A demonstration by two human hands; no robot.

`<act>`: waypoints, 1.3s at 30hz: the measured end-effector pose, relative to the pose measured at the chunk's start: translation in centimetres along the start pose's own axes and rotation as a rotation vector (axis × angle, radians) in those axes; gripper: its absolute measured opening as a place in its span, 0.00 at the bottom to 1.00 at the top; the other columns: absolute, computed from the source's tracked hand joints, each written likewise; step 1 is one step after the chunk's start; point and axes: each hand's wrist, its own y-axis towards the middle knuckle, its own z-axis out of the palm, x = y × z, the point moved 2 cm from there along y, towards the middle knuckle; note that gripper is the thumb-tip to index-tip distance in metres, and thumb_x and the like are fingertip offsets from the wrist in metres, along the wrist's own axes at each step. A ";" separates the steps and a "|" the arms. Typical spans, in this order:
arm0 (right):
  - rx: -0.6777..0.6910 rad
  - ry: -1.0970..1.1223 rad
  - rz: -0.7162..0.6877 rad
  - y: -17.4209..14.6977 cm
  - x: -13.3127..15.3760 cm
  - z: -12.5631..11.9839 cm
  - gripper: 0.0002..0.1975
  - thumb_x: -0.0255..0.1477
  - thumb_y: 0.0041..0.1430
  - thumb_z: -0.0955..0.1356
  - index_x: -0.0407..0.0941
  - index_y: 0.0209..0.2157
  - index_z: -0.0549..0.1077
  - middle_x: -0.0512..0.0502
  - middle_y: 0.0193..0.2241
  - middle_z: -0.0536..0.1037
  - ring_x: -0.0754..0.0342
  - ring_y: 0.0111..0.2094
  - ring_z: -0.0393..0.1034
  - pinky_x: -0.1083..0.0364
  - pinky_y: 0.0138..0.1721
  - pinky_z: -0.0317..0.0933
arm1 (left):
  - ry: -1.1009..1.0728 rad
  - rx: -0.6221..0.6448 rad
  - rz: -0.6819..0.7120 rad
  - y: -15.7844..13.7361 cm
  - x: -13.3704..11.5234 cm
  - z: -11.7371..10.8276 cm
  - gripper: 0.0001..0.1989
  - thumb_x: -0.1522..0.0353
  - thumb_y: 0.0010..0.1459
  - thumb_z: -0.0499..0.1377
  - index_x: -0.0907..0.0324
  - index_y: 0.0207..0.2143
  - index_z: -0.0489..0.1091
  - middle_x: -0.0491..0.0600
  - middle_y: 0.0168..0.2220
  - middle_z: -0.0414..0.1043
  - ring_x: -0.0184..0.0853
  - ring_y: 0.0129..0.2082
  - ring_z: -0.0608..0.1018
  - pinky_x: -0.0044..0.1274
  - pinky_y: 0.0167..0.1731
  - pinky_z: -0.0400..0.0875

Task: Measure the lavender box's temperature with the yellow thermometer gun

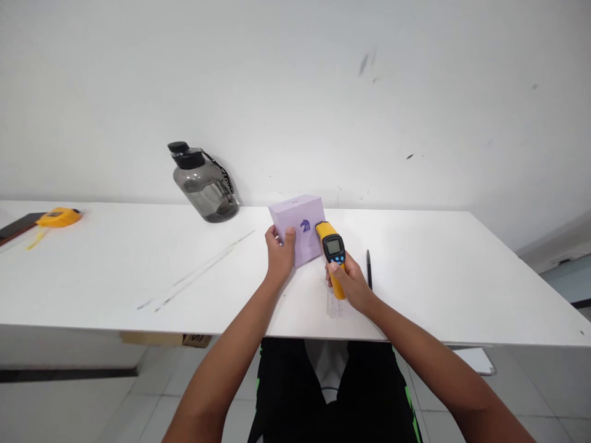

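My left hand (281, 251) grips a light purple box (305, 243) by its left side, thumb on the front face. The box is tilted and carries a dark purple horse-head mark. In my right hand (348, 280) is a yellow and black infrared thermometer (333, 247), with my fingers wrapped round its handle and my thumb near the blue buttons. Its nose points at the box's right edge; whether they touch I cannot tell. Its grey screen faces me, too small to read. Under my right hand lies a slip of paper (333, 307) with writing, partly hidden.
A black pen (369, 267) lies just right of my right hand. Against the wall stands a large grey see-through water bottle (205, 187). At the far left are a yellow tape measure (60, 217) and a dark flat object (18, 226). The white table's (443, 295) front edge runs before my lap.
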 end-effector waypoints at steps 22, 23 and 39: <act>-0.020 -0.134 -0.069 -0.1 0.3 0.0 0.20 0.42 0.61 0.66 0.48 0.51 0.66 0.53 0.28 0.65 0.57 0.27 0.59 0.56 0.29 0.58 | 0.012 0.009 0.003 0.1 0.3 0.0 0.37 0.44 0.55 0.57 0.57 0.57 0.56 0.60 0.62 0.59 0.45 0.57 0.70 0.36 0.54 0.67; -0.024 -0.128 -0.058 0.0 0.3 0.0 0.21 0.43 0.61 0.66 0.47 0.51 0.66 0.53 0.28 0.65 0.57 0.27 0.60 0.56 0.29 0.58 | 0.016 0.009 0.003 0.1 0.3 -0.1 0.37 0.43 0.55 0.57 0.57 0.57 0.55 0.60 0.62 0.59 0.45 0.57 0.70 0.36 0.54 0.67; -0.048 -0.007 0.025 0.1 -0.3 -0.2 0.22 0.48 0.61 0.64 0.46 0.47 0.67 0.51 0.29 0.68 0.56 0.29 0.64 0.56 0.29 0.63 | 0.017 0.002 0.005 0.2 0.4 -0.1 0.38 0.43 0.54 0.58 0.57 0.57 0.56 0.59 0.62 0.59 0.44 0.56 0.70 0.35 0.54 0.67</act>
